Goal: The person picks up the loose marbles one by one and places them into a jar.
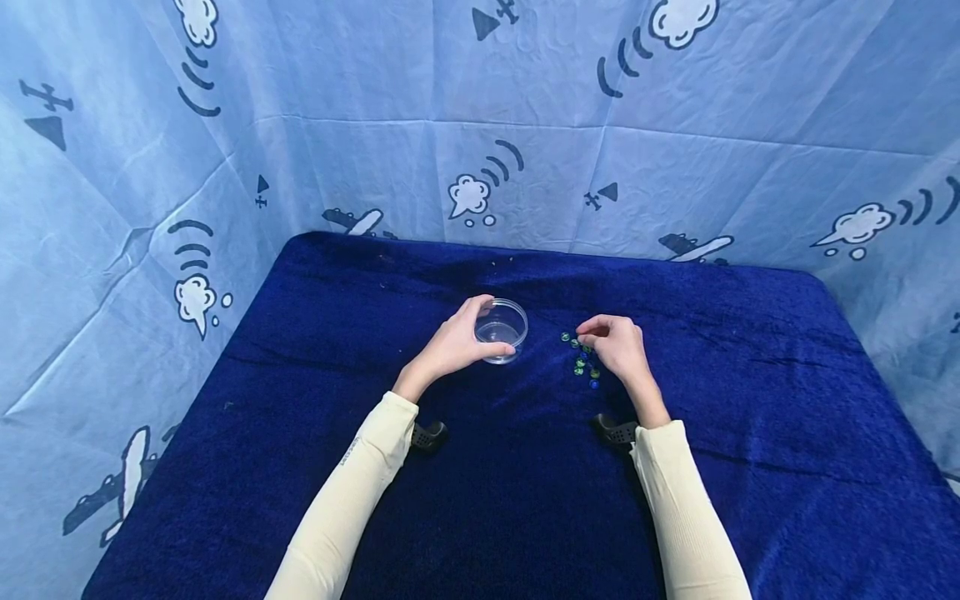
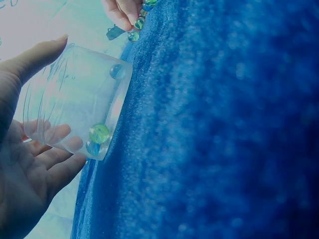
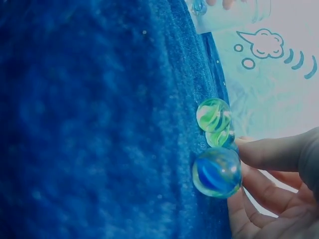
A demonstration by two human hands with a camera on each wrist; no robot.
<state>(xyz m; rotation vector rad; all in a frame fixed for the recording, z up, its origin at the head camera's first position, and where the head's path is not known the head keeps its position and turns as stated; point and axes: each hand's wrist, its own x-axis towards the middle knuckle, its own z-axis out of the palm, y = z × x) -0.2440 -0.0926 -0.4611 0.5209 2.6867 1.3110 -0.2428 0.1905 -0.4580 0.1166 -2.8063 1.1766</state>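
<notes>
My left hand grips a clear plastic jar round its side, thumb on one side and fingers on the other. In the left wrist view, a green marble and two bluish marbles show through its wall at the bottom. At the far end of a loose group of green and blue marbles, my right hand has thumb and forefinger curled close together. In the right wrist view a large blue marble partly covers those fingertips; I cannot tell whether they pinch a marble.
A dark blue velvety cloth covers the table. Light blue curtains printed with clouds and planes hang behind and at the sides. Black wrist-worn devices sit at both cuffs.
</notes>
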